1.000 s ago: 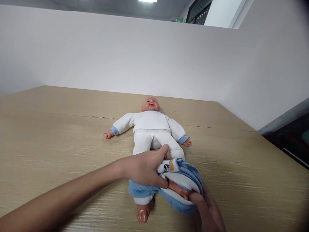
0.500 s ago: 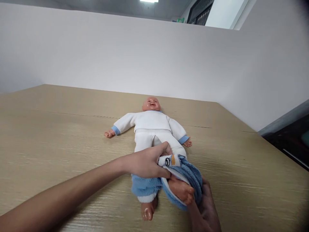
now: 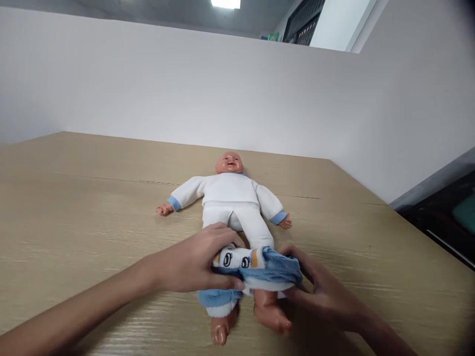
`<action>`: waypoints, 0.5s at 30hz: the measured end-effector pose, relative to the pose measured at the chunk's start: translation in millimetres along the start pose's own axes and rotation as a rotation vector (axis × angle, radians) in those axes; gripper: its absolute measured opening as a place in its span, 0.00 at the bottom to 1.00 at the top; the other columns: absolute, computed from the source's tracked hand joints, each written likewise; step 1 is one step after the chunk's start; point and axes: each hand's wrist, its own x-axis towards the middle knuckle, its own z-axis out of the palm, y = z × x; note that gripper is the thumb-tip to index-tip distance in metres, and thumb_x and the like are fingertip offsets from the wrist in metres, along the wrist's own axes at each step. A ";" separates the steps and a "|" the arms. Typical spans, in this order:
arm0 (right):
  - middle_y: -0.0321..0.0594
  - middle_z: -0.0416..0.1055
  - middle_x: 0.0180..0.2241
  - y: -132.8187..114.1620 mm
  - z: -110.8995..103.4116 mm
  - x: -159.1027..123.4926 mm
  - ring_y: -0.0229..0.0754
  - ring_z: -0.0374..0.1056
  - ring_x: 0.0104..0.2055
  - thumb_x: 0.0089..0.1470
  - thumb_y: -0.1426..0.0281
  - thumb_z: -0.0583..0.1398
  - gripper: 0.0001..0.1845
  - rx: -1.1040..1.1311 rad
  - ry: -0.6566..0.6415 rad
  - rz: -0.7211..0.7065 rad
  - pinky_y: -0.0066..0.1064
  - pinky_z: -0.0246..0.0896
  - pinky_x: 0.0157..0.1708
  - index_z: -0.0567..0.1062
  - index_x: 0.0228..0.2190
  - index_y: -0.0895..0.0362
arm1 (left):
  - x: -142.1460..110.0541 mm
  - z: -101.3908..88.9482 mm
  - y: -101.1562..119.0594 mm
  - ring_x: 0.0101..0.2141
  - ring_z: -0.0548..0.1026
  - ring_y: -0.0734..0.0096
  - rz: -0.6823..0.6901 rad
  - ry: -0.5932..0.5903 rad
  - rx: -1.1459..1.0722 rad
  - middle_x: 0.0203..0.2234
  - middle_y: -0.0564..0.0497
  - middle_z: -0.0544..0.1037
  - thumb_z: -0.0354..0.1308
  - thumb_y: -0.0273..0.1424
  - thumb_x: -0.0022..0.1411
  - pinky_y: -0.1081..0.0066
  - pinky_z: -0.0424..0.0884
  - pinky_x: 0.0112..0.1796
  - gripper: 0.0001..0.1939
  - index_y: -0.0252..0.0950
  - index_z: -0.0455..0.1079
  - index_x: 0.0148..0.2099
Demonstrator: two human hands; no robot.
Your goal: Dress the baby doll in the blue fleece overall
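A baby doll [image 3: 230,188] lies on its back with its head away from me, dressed in a white top and white leggings. Blue fleece pants [image 3: 276,267] with white hems and a printed eye pattern are bunched around its lower legs. Both doll feet [image 3: 270,314] stick out of the leg openings. My left hand [image 3: 200,259] grips the waist part of the pants at the printed eyes, thumb below and fingers above. On the other side, my right hand [image 3: 315,287] pinches the blue leg cloth near the hem.
The doll rests on a wide wood-grain table [image 3: 92,222]. A pale wall [image 3: 185,89] stands behind the table's far edge. At the right, beyond the table edge, is a dark glossy object [image 3: 441,217].
The doll's right-side foot has come down and now points toward me through the leg opening. My right hand moved up from below the foot to the side of the cloth; the printed eyes now show.
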 end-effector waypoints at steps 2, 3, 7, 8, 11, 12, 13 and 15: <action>0.38 0.76 0.41 -2.2 -10.1 4.5 0.50 0.72 0.43 0.62 0.58 0.69 0.17 0.005 -0.064 -0.042 0.38 0.68 0.46 0.76 0.48 0.52 | -12.1 0.9 -5.0 0.53 0.73 0.54 0.007 0.080 0.115 0.51 0.47 0.79 0.69 0.46 0.68 0.59 0.69 0.55 0.19 0.40 0.75 0.52; 0.37 0.74 0.39 -1.7 -14.0 8.6 0.49 0.71 0.42 0.63 0.56 0.68 0.17 0.036 -0.079 -0.072 0.37 0.68 0.44 0.76 0.47 0.52 | -17.0 1.0 -7.5 0.54 0.72 0.53 0.011 0.118 0.165 0.52 0.46 0.78 0.67 0.44 0.69 0.58 0.68 0.57 0.16 0.40 0.74 0.51; 0.35 0.65 0.34 3.3 -19.0 40.5 0.43 0.62 0.35 0.68 0.51 0.64 0.18 0.126 -0.018 -0.160 0.30 0.62 0.34 0.75 0.38 0.53 | -23.3 0.4 -18.6 0.53 0.73 0.56 -0.016 0.209 0.134 0.50 0.48 0.78 0.63 0.31 0.67 0.60 0.69 0.55 0.07 0.39 0.73 0.47; 0.34 0.64 0.33 4.2 -17.7 51.4 0.43 0.61 0.34 0.68 0.50 0.64 0.19 0.126 0.016 -0.159 0.30 0.61 0.33 0.75 0.37 0.53 | -21.7 0.4 -22.3 0.50 0.74 0.57 -0.050 0.242 0.084 0.47 0.49 0.79 0.61 0.31 0.69 0.62 0.70 0.52 0.05 0.39 0.73 0.47; 0.33 0.64 0.32 8.1 -10.5 82.6 0.42 0.61 0.33 0.68 0.47 0.63 0.22 0.154 0.099 -0.150 0.29 0.61 0.32 0.74 0.37 0.53 | -15.1 1.9 -35.9 0.47 0.77 0.59 -0.187 0.392 -0.065 0.46 0.50 0.81 0.57 0.40 0.76 0.64 0.72 0.49 0.12 0.40 0.74 0.52; 0.32 0.64 0.31 10.7 -7.7 90.2 0.42 0.61 0.33 0.68 0.47 0.63 0.22 0.168 0.120 -0.142 0.29 0.61 0.32 0.73 0.37 0.53 | -13.6 2.7 -40.8 0.48 0.77 0.58 -0.226 0.433 -0.105 0.48 0.50 0.81 0.57 0.43 0.76 0.64 0.72 0.50 0.14 0.40 0.74 0.54; 0.32 0.64 0.31 14.2 -5.0 95.7 0.41 0.62 0.33 0.68 0.47 0.63 0.22 0.173 0.139 -0.139 0.29 0.62 0.33 0.73 0.38 0.53 | -13.0 3.5 -45.5 0.50 0.77 0.58 -0.256 0.460 -0.146 0.49 0.49 0.81 0.58 0.45 0.76 0.64 0.72 0.51 0.16 0.40 0.74 0.56; 0.33 0.68 0.34 22.6 -0.1 99.8 0.43 0.66 0.37 0.68 0.48 0.64 0.21 0.165 0.164 -0.124 0.29 0.66 0.38 0.74 0.41 0.53 | -14.3 5.2 -53.8 0.50 0.77 0.57 -0.288 0.466 -0.219 0.51 0.48 0.80 0.60 0.47 0.75 0.64 0.73 0.53 0.19 0.38 0.72 0.56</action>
